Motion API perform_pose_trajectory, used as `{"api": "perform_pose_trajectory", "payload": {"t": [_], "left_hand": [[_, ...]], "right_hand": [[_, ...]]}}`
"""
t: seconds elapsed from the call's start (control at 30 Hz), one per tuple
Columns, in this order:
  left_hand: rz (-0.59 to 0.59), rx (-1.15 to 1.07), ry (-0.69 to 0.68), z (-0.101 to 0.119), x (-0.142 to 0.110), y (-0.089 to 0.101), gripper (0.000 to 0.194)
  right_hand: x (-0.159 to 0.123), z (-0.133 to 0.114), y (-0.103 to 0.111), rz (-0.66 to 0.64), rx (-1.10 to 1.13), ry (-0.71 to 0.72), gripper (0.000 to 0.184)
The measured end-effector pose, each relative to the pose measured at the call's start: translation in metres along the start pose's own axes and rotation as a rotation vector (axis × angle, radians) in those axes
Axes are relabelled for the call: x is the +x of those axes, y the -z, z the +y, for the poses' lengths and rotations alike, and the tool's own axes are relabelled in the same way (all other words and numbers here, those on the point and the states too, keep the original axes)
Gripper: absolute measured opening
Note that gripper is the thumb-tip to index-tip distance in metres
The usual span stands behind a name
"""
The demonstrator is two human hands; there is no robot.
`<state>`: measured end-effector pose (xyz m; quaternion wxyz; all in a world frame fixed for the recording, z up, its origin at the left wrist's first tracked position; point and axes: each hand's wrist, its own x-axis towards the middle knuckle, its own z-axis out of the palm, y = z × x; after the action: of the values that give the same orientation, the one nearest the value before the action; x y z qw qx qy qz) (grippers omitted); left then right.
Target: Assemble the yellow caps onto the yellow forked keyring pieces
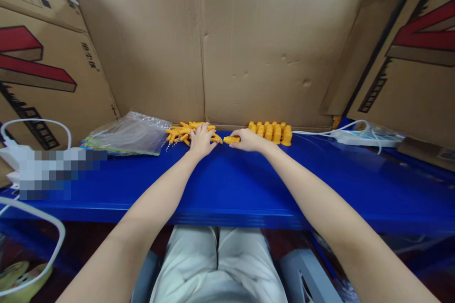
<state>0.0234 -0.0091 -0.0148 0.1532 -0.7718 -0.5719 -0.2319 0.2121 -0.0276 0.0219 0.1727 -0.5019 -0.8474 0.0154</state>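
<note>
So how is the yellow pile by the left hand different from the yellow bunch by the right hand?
The yellow pile is jumbled, its pieces pointing different ways; the yellow bunch is lined up in neat rows. The pile has silvery curls poking out, while no curls show on the bunch. The pile's pieces look thin and branching, but the bunch's look chunky. Both are orangey-yellow and sit on the blue table.

Light hangs brightest in the white glow above the cardboard panel (pixel 270 57), soft on its face. Plastic bags (pixel 138 128) glint; beneath the blue tabletop (pixel 234 180) it's gloomy. Spirals on the orange-handled corkscrews (pixel 183 129) look smudgy, printed cartons (pixel 39 99) stretch at the edges, and coarse pixels blot the left.
</note>
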Motion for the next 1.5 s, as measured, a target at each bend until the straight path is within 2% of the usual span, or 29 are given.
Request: {"api": "perform_pose_trajectory", "payload": {"t": [0.1,0.2,0.4,0.5,0.63,0.77,0.9,1.07,1.2,1.33,1.5], "left_hand": [[-0.035,-0.007,0.138,-0.002,0.0,-0.002,0.066],[-0.082,-0.01,0.177,-0.005,0.0,-0.002,0.068],[-0.108,0.014,0.164,-0.01,0.002,0.003,0.039],[-0.086,0.021,0.098,-0.007,0.0,0.01,0.032],[-0.056,0.027,0.013,0.002,-0.001,0.016,0.034],[-0.114,0.005,0.063,0.007,0.0,0.016,0.041],[-0.138,-0.01,0.072,0.002,0.002,0.014,0.045],[-0.119,-0.083,-0.023,-0.007,0.003,0.012,0.056],[-0.149,-0.1,-0.006,-0.008,0.002,0.014,0.056],[-0.167,-0.101,0.019,-0.008,0.002,0.017,0.053],[-0.17,-0.168,0.033,-0.012,0.004,0.017,0.051]], "right_hand": [[0.0,-0.001,-0.001,0.004,-0.006,-0.011,0.023],[-0.001,0.0,-0.002,0.007,-0.008,-0.024,0.023],[-0.002,0.0,-0.002,0.021,0.039,-0.032,0.028],[-0.002,0.0,-0.002,-0.001,0.022,-0.015,0.026],[-0.001,0.002,-0.004,-0.002,0.025,0.008,0.025],[0.0,0.006,-0.006,0.022,0.041,-0.004,0.026],[0.002,0.011,-0.008,-0.013,0.05,0.013,0.025],[0.004,0.017,-0.011,-0.03,0.089,0.007,0.029],[0.007,0.024,-0.012,-0.018,0.155,-0.018,0.035],[0.007,0.034,-0.011,-0.058,0.33,-0.118,0.05],[0.006,0.045,-0.009,-0.06,0.543,-0.123,0.037]]}}
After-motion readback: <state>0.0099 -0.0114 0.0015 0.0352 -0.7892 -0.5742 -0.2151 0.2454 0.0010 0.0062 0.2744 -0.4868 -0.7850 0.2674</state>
